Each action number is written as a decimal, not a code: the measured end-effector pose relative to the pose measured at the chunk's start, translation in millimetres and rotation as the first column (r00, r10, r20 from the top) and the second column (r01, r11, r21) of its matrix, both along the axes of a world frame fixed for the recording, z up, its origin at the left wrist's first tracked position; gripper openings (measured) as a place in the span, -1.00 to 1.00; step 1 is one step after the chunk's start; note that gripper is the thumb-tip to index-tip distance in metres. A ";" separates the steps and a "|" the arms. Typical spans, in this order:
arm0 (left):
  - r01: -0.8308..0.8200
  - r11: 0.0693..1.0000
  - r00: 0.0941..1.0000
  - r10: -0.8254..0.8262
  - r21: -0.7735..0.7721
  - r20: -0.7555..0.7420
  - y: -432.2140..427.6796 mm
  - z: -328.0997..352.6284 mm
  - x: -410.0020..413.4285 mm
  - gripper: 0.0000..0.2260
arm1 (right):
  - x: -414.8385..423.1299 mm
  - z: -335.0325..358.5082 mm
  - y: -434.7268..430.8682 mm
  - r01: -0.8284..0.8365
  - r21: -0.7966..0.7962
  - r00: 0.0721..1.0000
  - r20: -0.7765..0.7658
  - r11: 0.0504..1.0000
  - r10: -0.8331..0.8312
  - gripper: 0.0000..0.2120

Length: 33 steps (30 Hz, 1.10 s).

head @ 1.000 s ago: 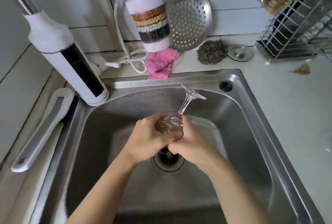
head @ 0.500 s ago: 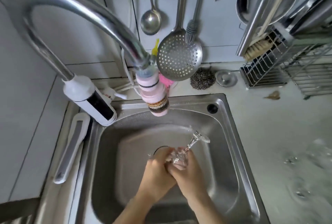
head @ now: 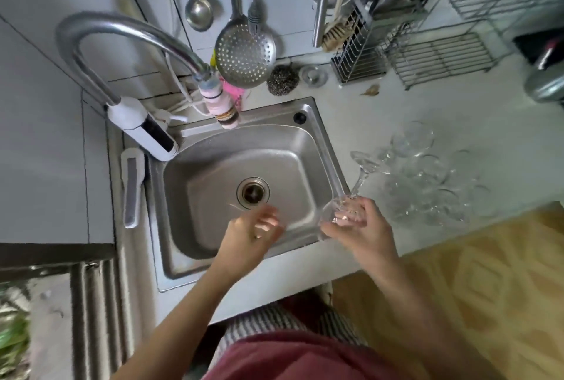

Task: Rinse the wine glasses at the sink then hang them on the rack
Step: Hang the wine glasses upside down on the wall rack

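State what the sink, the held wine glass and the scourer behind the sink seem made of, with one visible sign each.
Sink: likely stainless steel, brushed satin finish; grey with soft reflections.
Wine glass in the right hand: clear glass, perhaps cut crystal; the counter shows through it.
Scourer: probably steel wire; a dull grey tangled ball.
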<state>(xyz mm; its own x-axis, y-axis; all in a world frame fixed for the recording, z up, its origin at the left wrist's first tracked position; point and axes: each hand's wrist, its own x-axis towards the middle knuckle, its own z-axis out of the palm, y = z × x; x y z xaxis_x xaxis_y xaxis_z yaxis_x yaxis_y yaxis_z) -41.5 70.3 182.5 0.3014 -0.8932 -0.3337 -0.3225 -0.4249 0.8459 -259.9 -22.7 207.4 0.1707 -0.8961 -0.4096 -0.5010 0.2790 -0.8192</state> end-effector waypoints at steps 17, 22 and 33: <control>0.488 0.870 0.873 -0.488 -0.069 0.018 -48.6 49.0 -211.4 -0.82 | -260.1 32.3 110.7 0.558 -0.031 0.828 0.084 0.830 -0.554 -0.46; 0.493 0.868 0.868 -0.495 -0.054 -0.039 -74.3 46.7 -324.8 -0.85 | -355.3 18.1 108.0 0.579 -0.043 0.816 0.038 0.814 -0.577 -0.55; 0.426 0.905 0.904 -0.426 0.003 -0.032 -146.7 50.6 -419.7 -0.88 | -466.3 25.2 5.0 0.574 -0.076 0.819 0.073 0.815 -0.569 -0.37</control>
<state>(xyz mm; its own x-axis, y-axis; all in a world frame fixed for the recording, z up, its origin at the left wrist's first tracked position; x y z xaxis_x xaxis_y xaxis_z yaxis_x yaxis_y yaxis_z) -461.2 -76.4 233.2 -0.1172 -0.9311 -0.3456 -0.4494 -0.2606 0.8545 -726.2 -17.7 232.6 -0.3678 -0.8706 -0.3267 -0.2368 0.4274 -0.8725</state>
